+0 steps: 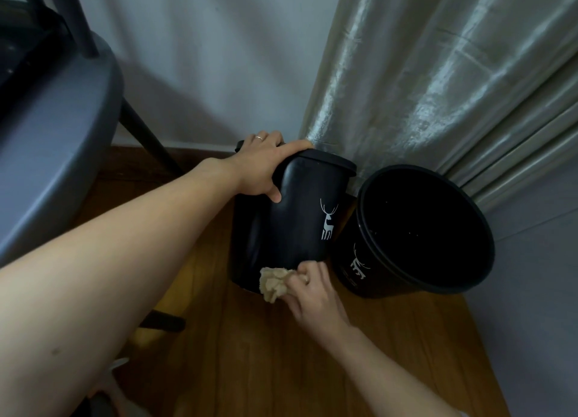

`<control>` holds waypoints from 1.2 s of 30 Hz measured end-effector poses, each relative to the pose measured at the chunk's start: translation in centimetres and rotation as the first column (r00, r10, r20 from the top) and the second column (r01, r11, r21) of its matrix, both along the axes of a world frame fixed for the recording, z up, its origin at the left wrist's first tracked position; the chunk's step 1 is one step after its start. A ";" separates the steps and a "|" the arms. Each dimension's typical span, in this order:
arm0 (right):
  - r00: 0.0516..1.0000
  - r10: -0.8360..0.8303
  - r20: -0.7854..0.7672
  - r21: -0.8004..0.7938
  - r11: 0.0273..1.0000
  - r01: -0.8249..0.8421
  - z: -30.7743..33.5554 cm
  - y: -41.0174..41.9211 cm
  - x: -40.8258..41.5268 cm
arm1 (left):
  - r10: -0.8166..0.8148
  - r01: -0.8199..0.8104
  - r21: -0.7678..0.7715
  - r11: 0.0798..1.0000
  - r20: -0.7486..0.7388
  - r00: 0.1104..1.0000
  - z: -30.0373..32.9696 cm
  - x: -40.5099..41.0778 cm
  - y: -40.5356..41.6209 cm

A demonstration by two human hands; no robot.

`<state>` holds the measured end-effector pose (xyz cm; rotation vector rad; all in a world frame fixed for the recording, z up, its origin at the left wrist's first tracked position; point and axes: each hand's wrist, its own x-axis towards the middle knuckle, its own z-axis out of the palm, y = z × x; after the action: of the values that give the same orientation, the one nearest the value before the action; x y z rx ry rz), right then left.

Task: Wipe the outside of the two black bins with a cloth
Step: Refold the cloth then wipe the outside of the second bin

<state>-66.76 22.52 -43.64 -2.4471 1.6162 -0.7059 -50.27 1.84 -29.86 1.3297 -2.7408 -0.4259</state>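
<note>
Two black bins with white deer logos stand on a wooden floor. The left bin (300, 216) is tilted away from me, its rim toward the wall. My left hand (266, 166) grips that rim, fingers over the top and thumb on the side. My right hand (312, 288) holds a crumpled beige cloth (275, 283) pressed against the low front of the left bin. The right bin (359, 269) stands upright beside it, almost touching, with its dark open mouth facing me.
A grey chair (56, 128) with dark legs stands at the left, close to the left bin. A pale shiny curtain (438, 82) hangs behind the bins and touches the left bin's rim. A white wall (203, 57) closes the back. Wooden floor (312, 369) lies in front.
</note>
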 end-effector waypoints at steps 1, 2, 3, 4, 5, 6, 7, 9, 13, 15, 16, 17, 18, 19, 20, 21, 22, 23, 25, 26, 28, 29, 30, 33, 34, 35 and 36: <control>1.000 0.016 -0.013 -0.008 1.000 -0.016 0.3 -0.4 -0.1 | 0.003 -0.003 0.000 1.000 0.000 1.000 0.0 0.0 0.1; 1.000 -0.006 0.008 -0.020 1.000 0.006 0.8 -1.1 0.0 | 0.005 -0.005 -0.004 1.000 0.004 1.000 0.0 0.0 0.1; 0.996 -0.072 0.061 -0.031 0.997 0.074 1.4 -1.9 0.2 | 0.005 -0.005 -0.005 1.000 0.011 1.000 0.0 0.0 0.1; 0.978 -0.164 0.132 -0.035 0.985 0.170 2.0 -2.7 0.4 | 0.004 -0.004 -0.006 1.000 0.013 1.000 0.0 0.0 0.1; 0.948 -0.250 0.196 -0.026 0.965 0.260 2.5 -3.4 0.5 | 0.004 -0.004 -0.005 1.000 0.011 1.000 0.0 -0.1 0.1; 0.923 -0.305 0.235 -0.016 0.948 0.317 2.7 -3.9 0.6 | 0.005 -0.005 -0.007 1.000 0.008 1.000 -0.1 -0.1 0.1; 0.914 -0.323 0.245 -0.010 0.942 0.336 2.7 -4.0 0.8 | 0.006 -0.006 -0.008 1.000 0.006 1.000 0.0 -0.1 0.0; 0.935 -0.276 0.222 -0.008 0.958 0.285 1.9 -3.1 0.7 | 0.006 -0.006 -0.004 1.000 0.002 1.000 -0.1 0.0 0.0; 0.991 -0.054 0.123 0.032 0.998 0.050 -0.6 0.8 0.3 | 0.000 0.000 -0.005 1.000 0.000 1.000 -0.1 0.1 0.0; 0.993 -0.013 0.114 0.051 0.999 0.007 -0.7 1.0 0.2 | 0.001 -0.001 -0.007 1.000 -0.001 1.000 -0.1 0.1 0.1; 0.990 -0.032 0.135 0.058 0.998 0.025 -0.4 0.5 0.3 | 0.004 -0.003 -0.010 1.000 0.002 1.000 0.0 0.1 0.1; 0.981 -0.088 0.174 0.063 0.995 0.078 0.1 -0.1 0.5 | 0.005 -0.005 -0.012 1.000 0.005 1.000 0.0 0.1 0.1; 0.960 -0.170 0.223 0.066 0.985 0.159 0.7 -0.9 0.7 | 0.006 -0.006 -0.012 1.000 0.006 1.000 0.0 0.1 0.2; 0.928 -0.249 0.276 0.070 0.968 0.239 1.2 -1.7 0.8 | 0.007 -0.007 -0.013 1.000 0.007 1.000 0.0 0.1 0.2; 0.897 -0.302 0.322 0.072 0.953 0.295 1.6 -2.4 0.9 | 0.007 -0.007 -0.016 1.000 0.008 1.000 0.0 0.0 0.2; 0.879 -0.321 0.353 0.072 0.946 0.316 1.8 -2.7 1.1 | 0.007 -0.006 -0.017 1.000 0.011 1.000 0.0 0.0 0.2; 0.874 -0.319 0.366 0.071 0.946 0.315 1.7 -2.6 1.1 | 0.005 -0.005 -0.015 1.000 0.012 1.000 0.0 0.0 0.2; 0.880 -0.308 0.361 0.068 0.950 0.304 1.4 -2.2 1.1 | 0.005 -0.005 -0.013 1.000 0.011 1.000 0.0 0.0 0.2; 0.912 -0.250 0.324 0.069 0.968 0.241 0.5 -0.9 0.9 | 0.008 -0.008 -0.008 1.000 0.008 1.000 0.0 0.0 0.2; 0.930 -0.204 0.305 0.074 0.979 0.191 0.1 -0.2 0.7 | 0.007 -0.007 -0.006 1.000 0.004 1.000 0.0 0.0 0.1; 0.944 -0.155 0.292 0.081 0.987 0.137 -0.2 0.1 0.3 | 0.005 -0.005 -0.005 1.000 0.000 1.000 0.0 0.0 0.1; 0.935 -0.173 0.309 0.078 0.985 0.156 0.2 -0.3 0.2 | 0.005 -0.005 -0.006 1.000 0.001 1.000 0.1 0.0 0.1; 0.917 -0.215 0.335 0.077 0.977 0.201 0.7 -1.0 0.2 | 0.006 -0.006 -0.006 1.000 0.003 1.000 0.1 0.0 0.2; 0.868 -0.325 0.375 0.065 0.943 0.325 2.0 -3.1 0.1 | 0.004 -0.004 -0.006 1.000 0.000 1.000 0.1 0.0 0.2; 0.875 -0.319 0.364 0.049 0.945 0.324 2.1 -3.2 0.2 | 0.005 -0.005 -0.009 1.000 0.000 1.000 0.1 0.0 0.2; 0.891 -0.299 0.342 0.033 0.951 0.307 1.9 -2.9 0.3 | 0.005 -0.005 -0.010 1.000 0.002 1.000 0.1 0.1 0.2; 0.909 -0.272 0.315 0.022 0.960 0.279 1.4 -2.3 0.2 | 0.005 -0.005 -0.011 1.000 0.005 1.000 0.1 0.1 0.2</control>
<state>-66.51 20.24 -42.19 -2.0026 1.8402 -1.0981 -50.21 2.02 -29.79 1.3364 -2.7392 -0.4070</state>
